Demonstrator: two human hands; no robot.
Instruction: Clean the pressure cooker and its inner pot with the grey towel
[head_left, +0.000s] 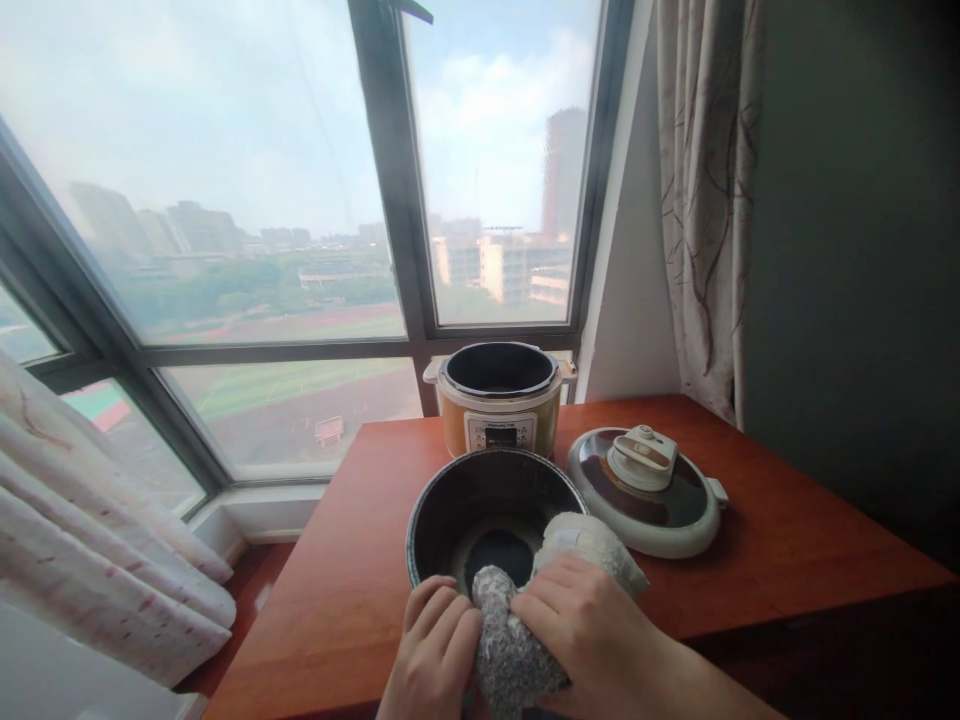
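A dark inner pot (444,515) sits near the front of the table, its mouth facing up and tilted toward me. My left hand (435,650) is closed over the pot's near rim, fingers curled over the edge. A grey and off-white cloth (510,655) is bunched in my right hand (581,620). Part of the cloth lies over the pot's right rim, and another part hangs down in front. The pot's near side is hidden behind my hands and the cloth.
Behind the pot stands an electric pressure cooker (459,428), uncovered. Its lid (630,525) rests on the red-brown table (337,560) to the right. Windows rise beyond the table, with one curtain (97,560) at left and another (709,200) at right.
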